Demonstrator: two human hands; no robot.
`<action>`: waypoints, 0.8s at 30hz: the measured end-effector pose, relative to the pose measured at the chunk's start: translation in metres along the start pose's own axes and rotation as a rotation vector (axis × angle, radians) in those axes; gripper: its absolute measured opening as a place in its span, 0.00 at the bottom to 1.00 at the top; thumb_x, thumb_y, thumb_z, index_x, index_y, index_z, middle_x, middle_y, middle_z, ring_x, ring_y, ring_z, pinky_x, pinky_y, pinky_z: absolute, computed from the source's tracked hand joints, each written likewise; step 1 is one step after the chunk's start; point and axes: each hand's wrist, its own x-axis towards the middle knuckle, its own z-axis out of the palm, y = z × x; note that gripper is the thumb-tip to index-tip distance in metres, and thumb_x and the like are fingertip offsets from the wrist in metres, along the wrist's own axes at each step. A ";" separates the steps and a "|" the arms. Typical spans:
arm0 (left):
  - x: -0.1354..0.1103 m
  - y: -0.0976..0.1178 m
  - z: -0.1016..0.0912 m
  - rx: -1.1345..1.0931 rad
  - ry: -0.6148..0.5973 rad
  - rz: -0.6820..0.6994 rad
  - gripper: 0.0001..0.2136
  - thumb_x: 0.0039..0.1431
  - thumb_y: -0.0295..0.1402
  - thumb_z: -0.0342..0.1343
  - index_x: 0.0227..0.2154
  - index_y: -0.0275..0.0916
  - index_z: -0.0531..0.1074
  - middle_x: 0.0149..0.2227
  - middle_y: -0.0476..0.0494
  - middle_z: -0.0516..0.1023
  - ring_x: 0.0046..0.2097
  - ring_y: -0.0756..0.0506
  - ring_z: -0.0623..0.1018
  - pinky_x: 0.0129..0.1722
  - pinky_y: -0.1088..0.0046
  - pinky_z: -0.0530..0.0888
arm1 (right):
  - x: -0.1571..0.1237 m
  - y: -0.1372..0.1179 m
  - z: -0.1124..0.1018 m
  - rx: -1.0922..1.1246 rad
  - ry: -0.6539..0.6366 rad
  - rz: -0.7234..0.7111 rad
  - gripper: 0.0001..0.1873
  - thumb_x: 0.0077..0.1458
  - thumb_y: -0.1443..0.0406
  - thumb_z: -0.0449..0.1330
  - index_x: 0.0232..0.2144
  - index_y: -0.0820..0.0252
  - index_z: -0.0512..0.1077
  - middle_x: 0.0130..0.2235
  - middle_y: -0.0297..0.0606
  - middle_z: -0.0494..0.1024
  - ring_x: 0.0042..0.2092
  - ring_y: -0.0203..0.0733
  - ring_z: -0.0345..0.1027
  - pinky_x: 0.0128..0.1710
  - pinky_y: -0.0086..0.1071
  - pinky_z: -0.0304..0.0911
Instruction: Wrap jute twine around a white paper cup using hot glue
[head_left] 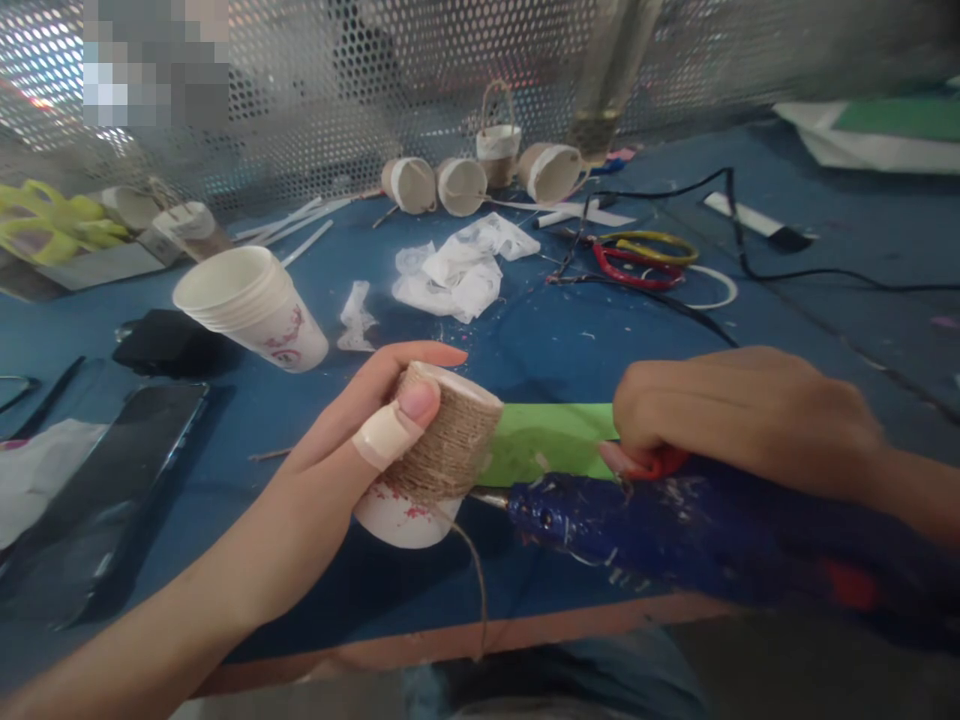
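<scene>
A paper cup [409,520] with a pink flower print is wrapped over much of its side in brown twine [454,430]. Around it close the fingers of my left hand [352,450], whose thumb wears a bandage [386,437]. The twine's loose end [480,575] hangs down past the table edge. My right hand [735,420] grips a blue hot glue gun [637,525], one finger at its red trigger [660,462]. The metal nozzle [491,496] points left at the cup, close to the lower edge of the wrapping; whether it touches is unclear. Behind lies a green strip [551,435].
Stacked paper cups [251,305] lean at left, near a phone [105,510]. Crumpled white lace [465,265] lies mid-table. Scissors [645,255] and a black cable [750,265] sit at right. Several twine-wrapped cups [551,172] stand or lie before a perforated metal panel [315,90].
</scene>
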 end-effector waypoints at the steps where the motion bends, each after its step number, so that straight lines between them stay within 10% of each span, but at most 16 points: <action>1: 0.000 0.001 0.000 0.006 -0.003 0.003 0.19 0.67 0.54 0.62 0.55 0.54 0.81 0.44 0.50 0.86 0.37 0.45 0.79 0.32 0.76 0.73 | 0.000 -0.001 0.000 0.030 0.007 -0.013 0.16 0.73 0.69 0.51 0.29 0.53 0.62 0.29 0.26 0.68 0.28 0.33 0.63 0.28 0.31 0.55; 24: -0.006 0.021 0.015 0.010 0.024 -0.096 0.17 0.61 0.57 0.66 0.47 0.56 0.82 0.39 0.53 0.82 0.38 0.45 0.78 0.32 0.74 0.71 | -0.001 0.002 0.005 0.085 0.037 -0.056 0.12 0.72 0.69 0.49 0.34 0.50 0.57 0.32 0.25 0.69 0.27 0.36 0.60 0.28 0.33 0.53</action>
